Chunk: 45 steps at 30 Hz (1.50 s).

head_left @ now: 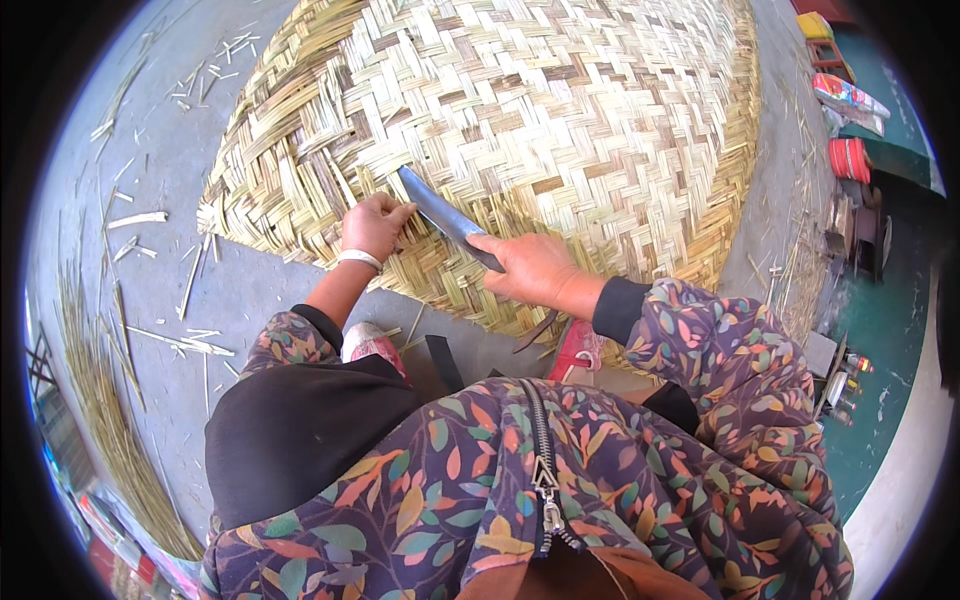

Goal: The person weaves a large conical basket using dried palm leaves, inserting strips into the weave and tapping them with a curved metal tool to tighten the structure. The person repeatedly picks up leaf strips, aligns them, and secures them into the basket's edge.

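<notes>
A large woven reed mat (600, 130) lies on the floor in front of me, its near edge by my feet. My right hand (535, 270) grips the near end of a long, slightly curved metal tool (445, 215) with a bluish shine. Its far tip rests against the weave and may be tucked under a strip. Beside the tool, my left hand (375, 225) is closed at the mat's lower left part, thumb and fingers pressed together near loose strip ends. Whatever those fingers pinch is hidden.
A bundle of long thin reeds (115, 430) lies on the floor to the left. Cut scraps (190, 345) are scattered near it. My shoes (577, 350) are at the mat's near edge. Along the right stand a red roll (849, 160) and dark machinery (860, 235).
</notes>
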{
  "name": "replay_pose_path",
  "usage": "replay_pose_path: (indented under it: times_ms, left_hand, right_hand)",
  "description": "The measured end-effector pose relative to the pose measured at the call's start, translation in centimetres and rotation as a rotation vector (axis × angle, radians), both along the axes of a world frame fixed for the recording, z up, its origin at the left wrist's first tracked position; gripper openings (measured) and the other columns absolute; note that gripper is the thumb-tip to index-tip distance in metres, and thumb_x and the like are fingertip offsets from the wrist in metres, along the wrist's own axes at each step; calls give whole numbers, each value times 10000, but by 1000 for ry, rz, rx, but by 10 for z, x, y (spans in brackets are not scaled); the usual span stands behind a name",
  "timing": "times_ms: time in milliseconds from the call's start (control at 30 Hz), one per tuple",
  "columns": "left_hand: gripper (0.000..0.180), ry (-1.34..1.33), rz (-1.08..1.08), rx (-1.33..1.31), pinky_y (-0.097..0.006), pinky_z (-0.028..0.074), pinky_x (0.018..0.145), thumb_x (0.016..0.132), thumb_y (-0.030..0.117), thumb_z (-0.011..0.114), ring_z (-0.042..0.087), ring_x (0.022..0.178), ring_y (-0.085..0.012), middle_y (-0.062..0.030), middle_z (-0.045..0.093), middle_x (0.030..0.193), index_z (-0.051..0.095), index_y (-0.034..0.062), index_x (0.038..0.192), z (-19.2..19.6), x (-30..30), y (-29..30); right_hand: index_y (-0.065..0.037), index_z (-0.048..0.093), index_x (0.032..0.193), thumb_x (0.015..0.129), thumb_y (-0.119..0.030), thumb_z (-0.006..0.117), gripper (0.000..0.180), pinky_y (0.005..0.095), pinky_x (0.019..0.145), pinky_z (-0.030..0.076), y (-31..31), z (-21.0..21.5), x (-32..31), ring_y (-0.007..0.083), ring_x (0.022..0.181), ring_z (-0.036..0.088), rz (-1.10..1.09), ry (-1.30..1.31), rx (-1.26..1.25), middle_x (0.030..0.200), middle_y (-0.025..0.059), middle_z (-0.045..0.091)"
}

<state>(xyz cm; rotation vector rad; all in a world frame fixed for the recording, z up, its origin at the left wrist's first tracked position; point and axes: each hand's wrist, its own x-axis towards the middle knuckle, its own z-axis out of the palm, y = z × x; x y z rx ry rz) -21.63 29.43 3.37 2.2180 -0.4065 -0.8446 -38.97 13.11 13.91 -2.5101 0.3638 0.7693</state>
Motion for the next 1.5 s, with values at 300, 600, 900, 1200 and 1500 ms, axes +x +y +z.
replay_pose_path:
  times_ms: [300,600,900,1200,1500]
  left_hand:
    - [344,-214,-6,160,-411,511,727,826,376,685,659,751,-331,-171,680,765,642,36,801,-15,4,-11]
    - [310,189,155,-284,-300,539,563,923,96,552,689,623,-182,-169,701,924,575,-58,1192,-3,-14,-26]
    - [162,529,168,-204,-233,490,448,895,90,612,654,554,-125,-61,670,749,639,-26,1006,6,-22,-25]
    - [179,534,336,-308,-279,541,457,912,128,621,665,553,-170,-104,667,702,592,-10,802,-3,-30,-14]
    - [290,200,188,-186,-261,444,448,856,257,720,573,483,-97,-51,618,604,632,12,728,-12,-27,-8]
  right_hand:
    - [-208,506,1357,793,-299,588,577,441,645,502,-32,58,-27,341,682,642,47,120,14,766,166,653]
    - [-130,484,1394,816,-99,601,591,270,796,486,-61,57,-23,99,851,586,-301,-34,432,1043,84,665]
    - [-114,468,1407,824,-121,594,597,250,711,444,-48,38,-47,72,757,497,-279,56,840,862,-9,582]
    - [-99,508,1378,821,-236,591,580,311,710,475,-36,24,-35,154,734,594,-316,182,778,795,74,644]
    - [-93,559,1330,774,-309,615,600,353,753,494,-46,35,-11,250,798,649,-172,263,525,849,176,680]
